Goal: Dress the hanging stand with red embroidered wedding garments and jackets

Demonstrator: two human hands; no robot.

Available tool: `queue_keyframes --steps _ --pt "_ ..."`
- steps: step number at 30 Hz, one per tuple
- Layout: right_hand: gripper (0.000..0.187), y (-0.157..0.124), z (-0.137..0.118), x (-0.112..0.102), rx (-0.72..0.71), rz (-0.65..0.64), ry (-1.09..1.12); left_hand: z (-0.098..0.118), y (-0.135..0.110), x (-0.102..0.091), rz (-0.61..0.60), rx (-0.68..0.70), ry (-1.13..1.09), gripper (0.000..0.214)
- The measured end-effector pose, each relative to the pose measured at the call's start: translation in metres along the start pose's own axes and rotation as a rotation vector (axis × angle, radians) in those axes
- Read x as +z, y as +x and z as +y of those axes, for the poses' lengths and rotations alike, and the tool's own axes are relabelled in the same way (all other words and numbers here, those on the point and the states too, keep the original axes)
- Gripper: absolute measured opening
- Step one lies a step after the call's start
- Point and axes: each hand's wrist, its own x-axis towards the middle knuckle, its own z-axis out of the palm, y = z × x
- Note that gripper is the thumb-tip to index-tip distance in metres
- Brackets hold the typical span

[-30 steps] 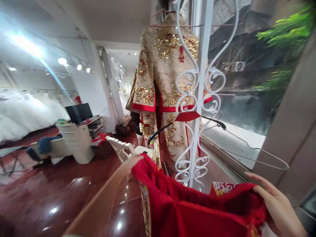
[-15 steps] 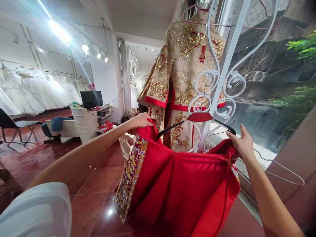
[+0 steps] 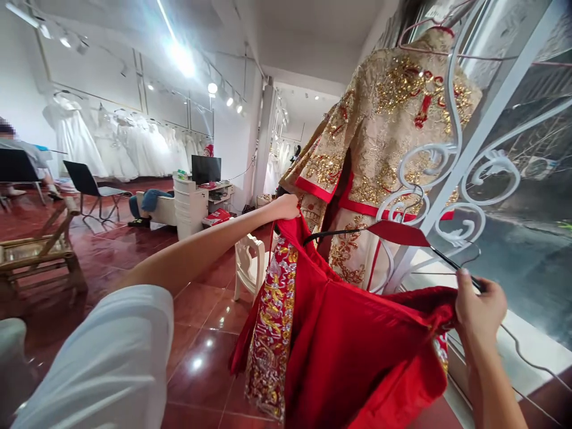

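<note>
A red skirt (image 3: 357,345) with a shiny waistband and a gold-and-silver sequined panel (image 3: 272,322) is stretched wide between my hands. My left hand (image 3: 286,208) is closed on the waistband's left end. At the other end, my right hand (image 3: 482,307) grips the waistband, its thumb up against the tip of the black hanger. That hanger (image 3: 397,233), with a red middle, hangs by its hook on a white scrolled metal rack (image 3: 465,161). Its left arm reaches to the skirt's waist near my left hand.
Behind the rack hangs a beige-gold embroidered jacket (image 3: 402,125) with red trim. A white carved chair (image 3: 248,271) stands left of the skirt. Farther back are a desk with a monitor (image 3: 206,169), a black chair (image 3: 87,179), a seated person and white gowns (image 3: 134,143). A window lies right.
The view has swung left, so the rack and jacket sit farther right and tilt more. My right hand has come round the hanger's tip. Both hands keep hold of the skirt.
</note>
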Motion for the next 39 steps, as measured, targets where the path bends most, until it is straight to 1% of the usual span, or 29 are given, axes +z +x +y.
queue_keyframes --steps 2,4,9,11,13,15,17,18,20,21,24,25,27,28,29,30,31,32,33,34,36,37,38,39 --pt "0.046 -0.014 -0.005 -0.004 0.06 0.043 0.091 0.004 0.001 -0.004 0.028 0.0 -0.001 0.021" --pt "0.043 -0.027 -0.012 -0.005 0.079 0.072 0.147 0.011 -0.001 -0.006 0.075 0.015 -0.012 0.024" --pt "0.027 -0.05 -0.033 0.004 -0.017 0.156 0.159 0.036 -0.001 -0.01 0.372 0.071 -0.087 0.029" --pt "0.026 -0.054 -0.038 0.01 -0.047 0.183 0.147 0.039 0.002 -0.014 0.427 0.069 -0.069 0.029" --pt "0.027 -0.057 -0.04 0.017 -0.079 0.224 0.144 0.037 0.0 -0.02 0.446 0.057 -0.036 0.029" --pt "0.027 -0.059 -0.039 0.023 -0.103 0.273 0.163 0.035 -0.008 -0.025 0.455 0.032 -0.012 0.027" --pt "0.028 -0.06 -0.037 0.027 -0.105 0.295 0.187 0.041 -0.023 -0.024 0.458 0.008 0.016 0.026" --pt "0.027 -0.06 -0.037 0.028 -0.105 0.292 0.195 0.047 -0.032 -0.02 0.459 0.01 0.039 0.027" --pt "0.027 -0.061 -0.037 0.027 -0.092 0.265 0.202 0.064 -0.05 -0.004 0.443 0.044 0.09 0.033" --pt "0.028 -0.061 -0.037 0.026 -0.082 0.257 0.203 0.074 -0.058 0.007 0.42 0.069 0.114 0.038" --pt "0.037 -0.061 -0.036 0.023 -0.066 0.259 0.211 0.094 -0.075 0.036 0.281 0.125 0.138 0.051" --pt "0.041 -0.06 -0.035 0.023 -0.061 0.255 0.216 0.096 -0.077 0.04 0.233 0.138 0.11 0.052" --pt "0.047 -0.06 -0.031 0.022 -0.042 0.218 0.236 0.095 -0.079 0.039 0.162 0.157 0.024 0.057" --pt "0.049 -0.06 -0.03 0.023 -0.028 0.189 0.249 0.093 -0.079 0.034 0.155 0.152 -0.011 0.06" --pt "0.051 -0.06 -0.029 0.023 -0.012 0.161 0.261 0.089 -0.077 0.027 0.183 0.129 -0.028 0.063" --pt "0.052 -0.06 -0.029 0.023 0.001 0.139 0.271 0.085 -0.074 0.019 0.251 0.096 -0.018 0.066" --pt "0.052 -0.06 -0.03 0.022 0.011 0.124 0.276 0.081 -0.069 0.013 0.346 0.069 0.011 0.067" --pt "0.052 -0.061 -0.031 0.021 0.019 0.108 0.279 0.077 -0.063 0.01 0.439 0.064 0.04 0.066" --pt "0.052 -0.061 -0.033 0.02 0.027 0.091 0.28 0.074 -0.054 0.01 0.494 0.086 0.053 0.065" --pt "0.052 -0.061 -0.035 0.018 0.034 0.068 0.28 0.072 -0.044 0.013 0.501 0.122 0.048 0.062" --pt "0.053 -0.062 -0.038 0.011 0.038 0.017 0.283 0.071 -0.022 0.027 0.402 0.191 0.01 0.055" --pt "0.054 -0.063 -0.039 0.006 0.032 -0.004 0.284 0.072 -0.012 0.036 0.356 0.202 -0.003 0.051" --pt "0.056 -0.065 -0.039 0.002 0.023 -0.019 0.283 0.072 -0.004 0.045 0.334 0.198 -0.005 0.048" --pt "0.061 -0.066 -0.039 -0.003 0.014 -0.031 0.28 0.073 0.003 0.052 0.339 0.194 0.001 0.045"
